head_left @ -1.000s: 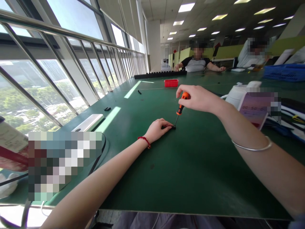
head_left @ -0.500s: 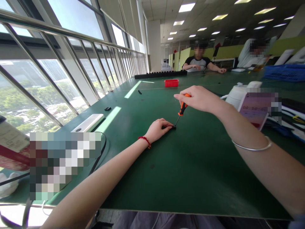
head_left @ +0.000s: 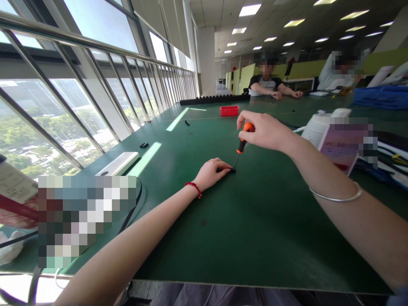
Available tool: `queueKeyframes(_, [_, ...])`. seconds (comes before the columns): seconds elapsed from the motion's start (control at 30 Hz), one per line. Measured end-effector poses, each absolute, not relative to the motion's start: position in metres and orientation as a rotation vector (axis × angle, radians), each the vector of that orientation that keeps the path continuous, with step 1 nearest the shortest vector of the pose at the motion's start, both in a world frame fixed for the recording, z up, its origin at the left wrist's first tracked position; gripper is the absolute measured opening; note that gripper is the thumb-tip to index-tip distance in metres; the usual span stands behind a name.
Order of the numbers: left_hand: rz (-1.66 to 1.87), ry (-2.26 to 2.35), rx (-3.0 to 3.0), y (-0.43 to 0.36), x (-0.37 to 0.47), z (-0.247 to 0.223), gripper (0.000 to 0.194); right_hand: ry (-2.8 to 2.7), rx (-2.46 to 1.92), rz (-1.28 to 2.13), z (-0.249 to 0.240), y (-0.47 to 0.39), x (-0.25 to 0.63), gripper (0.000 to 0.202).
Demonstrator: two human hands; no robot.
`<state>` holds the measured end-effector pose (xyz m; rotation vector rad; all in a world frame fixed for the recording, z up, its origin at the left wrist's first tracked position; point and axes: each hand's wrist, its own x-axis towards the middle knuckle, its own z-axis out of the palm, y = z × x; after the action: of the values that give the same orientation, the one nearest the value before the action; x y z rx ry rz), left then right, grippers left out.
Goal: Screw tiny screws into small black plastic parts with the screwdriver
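My left hand (head_left: pixel 213 173), with a red bracelet at the wrist, pinches a small black part (head_left: pixel 233 170) against the green tabletop (head_left: pixel 204 250). An orange and black screwdriver (head_left: pixel 242 145) leans slightly, its handle up and its tip down on the black part. My right hand (head_left: pixel 259 129) is round the top of the handle, with thumb and fingers curled at it. The exact shape of the black part is too small to tell.
A red tray (head_left: pixel 229 111) and a long black rack (head_left: pixel 215 100) lie farther back. Left are a white box (head_left: pixel 118 164) and small black pieces (head_left: pixel 144 145). A white device (head_left: pixel 315 127) and pink display (head_left: pixel 341 146) stand right. Two people sit beyond.
My right hand's fingers have shifted round the handle, and the screwdriver stands a little more upright. My left hand has stayed still. The person opposite has lowered a hand to the table.
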<state>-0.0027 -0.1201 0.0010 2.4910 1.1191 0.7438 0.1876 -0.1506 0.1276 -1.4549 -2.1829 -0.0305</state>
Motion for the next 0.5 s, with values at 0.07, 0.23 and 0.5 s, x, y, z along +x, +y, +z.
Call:
queueKeyframes(0.07, [0.743,1.119,2.488,-0.1202,-0.0026,0.0011,0.023,-2.184,-1.448,-0.020,0.1275,-0.1516,0.1869,0.014])
queueKeyframes(0.23, [0.735,1.117,2.486,-0.1207,-0.0024,0.0021,0.023,-2.216,-1.438,0.030,0.1278,-0.1524,0.1857,0.027])
queueKeyframes(0.5, [0.734,1.123,2.475,-0.1211,-0.0022,0.0031,0.026,-2.210,-1.484,0.060,0.1282,-0.1519,0.1874,0.032])
